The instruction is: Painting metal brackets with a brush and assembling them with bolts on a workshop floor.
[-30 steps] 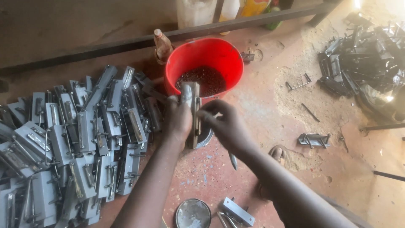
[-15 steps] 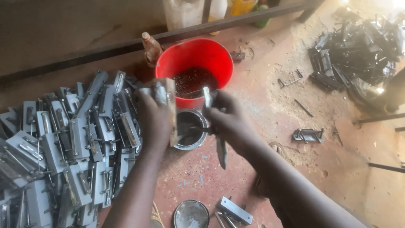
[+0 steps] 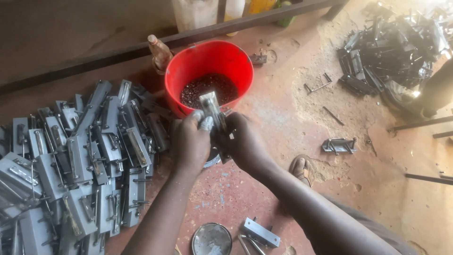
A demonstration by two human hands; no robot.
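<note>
At the middle of the frame, the left hand [image 3: 190, 141] and right hand [image 3: 245, 141] are both closed around a flat grey metal bracket [image 3: 211, 108], held upright just below a red plastic bucket [image 3: 188, 71] of dark bits. A heap of grey metal brackets [image 3: 75, 160] fills the left; a round tin lid [image 3: 211, 239] lies at bottom centre.

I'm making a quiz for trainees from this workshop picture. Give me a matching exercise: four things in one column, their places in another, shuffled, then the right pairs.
Things:
1. red bucket
2. grey metal part
3. pile of grey metal parts
4. round tin lid

Places:
A. on the floor at the bottom edge of the picture
B. heaped on the floor at the left
C. held between left hand and right hand
D. just beyond the hands, with dark small pieces inside

Pairs: 1-D, 2-C, 3-B, 4-A
</note>
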